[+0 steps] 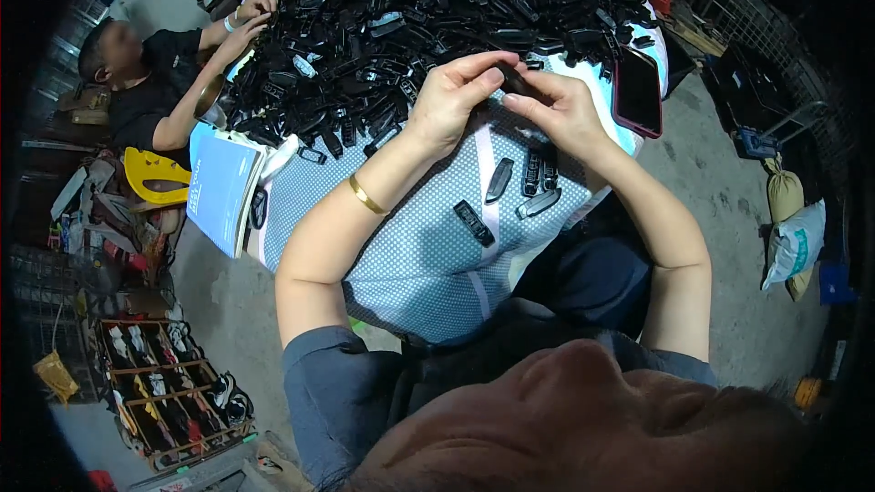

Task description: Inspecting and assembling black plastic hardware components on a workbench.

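Left hand (pixel 456 96) and right hand (pixel 562 111): thumbs and index fingers of both pinching one small dark piece (pixel 517 82), set between the two sets of fingertips. Piece partly covered by the fingers; exact kind can't tell. Other fingers curl in; their contact with the piece is not clear.

Just below the fingers, toward the body: loose dark casings on the patterned cloth (pixel 401 251), incl. an oval casing (pixel 499 180), a grey-edged casing (pixel 539 203) below the right hand, and a black casing (pixel 474 223) farther down. Beyond the fingers and to their left: big heap of black casings (pixel 410 27). Right of the fingers, near the right hand: dark-screened phone (pixel 636 91) in a reddish case. Gold bracelet (pixel 367 195) on the left forearm.

Well left of the fingers: blue-covered book (pixel 221 191) at the table edge; past it, a yellow plastic item (pixel 155 176). Far upper left, a co-worker's hands (pixel 255 11) by the heap's edge.
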`<state>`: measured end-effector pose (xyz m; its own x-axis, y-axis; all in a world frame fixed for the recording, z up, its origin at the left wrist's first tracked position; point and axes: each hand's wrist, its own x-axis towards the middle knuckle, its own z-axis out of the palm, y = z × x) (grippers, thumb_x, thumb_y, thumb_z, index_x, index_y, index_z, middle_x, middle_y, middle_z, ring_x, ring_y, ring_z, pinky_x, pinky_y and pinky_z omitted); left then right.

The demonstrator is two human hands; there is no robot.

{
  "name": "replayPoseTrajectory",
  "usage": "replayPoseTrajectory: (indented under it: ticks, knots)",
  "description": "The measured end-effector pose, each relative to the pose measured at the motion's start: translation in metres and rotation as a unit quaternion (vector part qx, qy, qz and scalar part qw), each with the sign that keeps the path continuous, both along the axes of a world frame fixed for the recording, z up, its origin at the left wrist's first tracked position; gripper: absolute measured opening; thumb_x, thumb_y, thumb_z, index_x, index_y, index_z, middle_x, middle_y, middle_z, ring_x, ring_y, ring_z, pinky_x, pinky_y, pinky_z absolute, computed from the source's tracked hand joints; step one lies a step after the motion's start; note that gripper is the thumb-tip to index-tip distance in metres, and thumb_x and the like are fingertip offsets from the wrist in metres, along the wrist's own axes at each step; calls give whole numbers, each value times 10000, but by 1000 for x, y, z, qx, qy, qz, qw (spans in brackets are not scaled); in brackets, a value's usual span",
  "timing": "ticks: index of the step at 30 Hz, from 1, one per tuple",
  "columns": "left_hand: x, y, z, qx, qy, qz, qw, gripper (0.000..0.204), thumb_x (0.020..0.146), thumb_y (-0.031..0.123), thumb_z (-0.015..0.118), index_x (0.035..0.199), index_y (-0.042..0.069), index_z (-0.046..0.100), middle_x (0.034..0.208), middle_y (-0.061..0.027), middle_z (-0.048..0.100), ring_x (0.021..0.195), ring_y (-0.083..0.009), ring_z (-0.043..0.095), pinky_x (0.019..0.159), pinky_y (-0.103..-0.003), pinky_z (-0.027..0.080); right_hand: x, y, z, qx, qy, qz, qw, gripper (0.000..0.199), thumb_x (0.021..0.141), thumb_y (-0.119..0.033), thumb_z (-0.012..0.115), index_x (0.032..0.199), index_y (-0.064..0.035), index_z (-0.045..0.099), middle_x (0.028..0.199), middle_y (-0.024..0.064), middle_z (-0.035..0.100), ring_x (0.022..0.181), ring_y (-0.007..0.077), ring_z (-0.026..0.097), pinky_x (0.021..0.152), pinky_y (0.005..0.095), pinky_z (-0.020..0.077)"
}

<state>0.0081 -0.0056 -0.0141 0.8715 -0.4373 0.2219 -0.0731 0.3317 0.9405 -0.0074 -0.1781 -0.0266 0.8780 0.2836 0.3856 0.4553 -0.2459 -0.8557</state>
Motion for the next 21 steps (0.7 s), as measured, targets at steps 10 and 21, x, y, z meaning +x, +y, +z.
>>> replayPoseTrajectory:
  ticks: [10, 21]
  knots:
    - [-11, 10, 5, 161, -50, 63, 984, 228, 865, 91, 538, 1060, -6, 605, 1004, -77, 630, 888, -124, 588, 798, -237, 466, 9, -9, 2, -199, -215, 8, 956, 285, 698, -124, 688, 940, 9, 618, 945, 143, 610, 848, 286, 587, 740, 329, 480]
    - [-28, 65, 7, 520, -421, 263, 695, 212, 713, 146, 672, 843, -10, 614, 844, -136, 591, 792, -296, 565, 725, -378, 452, 40, -14, -15, -386, -234, -120, 884, 269, 727, -142, 654, 975, -43, 626, 951, 98, 578, 897, 267, 539, 754, 356, 465]
